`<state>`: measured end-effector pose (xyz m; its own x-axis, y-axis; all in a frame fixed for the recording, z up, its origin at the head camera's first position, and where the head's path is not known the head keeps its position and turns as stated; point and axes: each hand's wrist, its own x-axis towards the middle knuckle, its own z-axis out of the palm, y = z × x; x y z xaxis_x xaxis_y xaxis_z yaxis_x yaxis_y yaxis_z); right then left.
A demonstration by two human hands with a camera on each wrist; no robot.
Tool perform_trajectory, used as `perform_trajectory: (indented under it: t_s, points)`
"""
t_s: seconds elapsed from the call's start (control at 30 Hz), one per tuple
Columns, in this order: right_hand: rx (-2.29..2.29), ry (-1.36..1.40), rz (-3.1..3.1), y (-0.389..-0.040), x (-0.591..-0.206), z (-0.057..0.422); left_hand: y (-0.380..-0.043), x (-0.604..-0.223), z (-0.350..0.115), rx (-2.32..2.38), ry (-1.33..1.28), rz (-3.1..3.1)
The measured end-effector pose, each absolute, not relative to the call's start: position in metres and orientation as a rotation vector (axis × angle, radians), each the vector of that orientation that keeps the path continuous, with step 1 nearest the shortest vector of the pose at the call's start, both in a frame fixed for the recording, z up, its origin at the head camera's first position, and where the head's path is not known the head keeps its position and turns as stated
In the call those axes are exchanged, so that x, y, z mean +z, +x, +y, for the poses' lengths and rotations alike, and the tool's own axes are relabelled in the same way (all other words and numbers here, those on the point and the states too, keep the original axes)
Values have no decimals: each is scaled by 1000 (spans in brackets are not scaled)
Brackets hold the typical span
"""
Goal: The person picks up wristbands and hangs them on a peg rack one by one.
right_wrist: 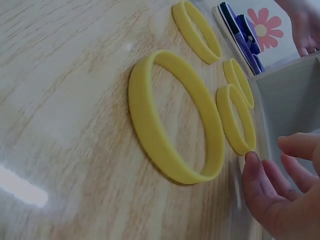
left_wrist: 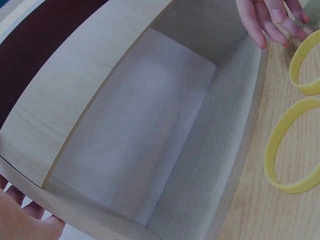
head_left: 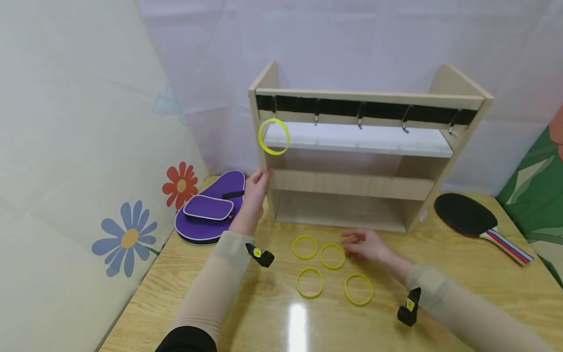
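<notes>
Four rings flat, one hung

Four yellow rings (head_left: 333, 269) lie flat on the worktop (head_left: 440, 274) before the wooden rack (head_left: 365, 146). A fifth ring (head_left: 273, 137) hangs from the leftmost hook. The right hand (head_left: 362, 244), fingers loosely spread and holding nothing, hovers just beside the nearest ring (head_left: 332, 255). The left hand (head_left: 256, 188) rests straight-fingered on the rack's left wall.

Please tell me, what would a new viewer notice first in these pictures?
First the four yellow rings lying flat on the wooden table, with the right hand open beside them. Then the wooden rack behind, where a fifth yellow ring hangs on the leftmost hook, while the left hand touches the rack's left side.
</notes>
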<state>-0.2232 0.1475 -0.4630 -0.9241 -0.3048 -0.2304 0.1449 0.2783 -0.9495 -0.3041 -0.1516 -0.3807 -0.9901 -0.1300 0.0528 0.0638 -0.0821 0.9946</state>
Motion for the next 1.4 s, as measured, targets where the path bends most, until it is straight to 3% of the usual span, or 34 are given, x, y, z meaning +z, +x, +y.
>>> perform_trajectory:
  t_s: [0.5,1.4]
  points:
    - [-1526,-199,2270,-228,-474,141,-304,-385,-155,-2248,92,-2005]
    - [-1572,-57,2252,-230,-476,142,-303,-382,-152,-2200,74,-2052]
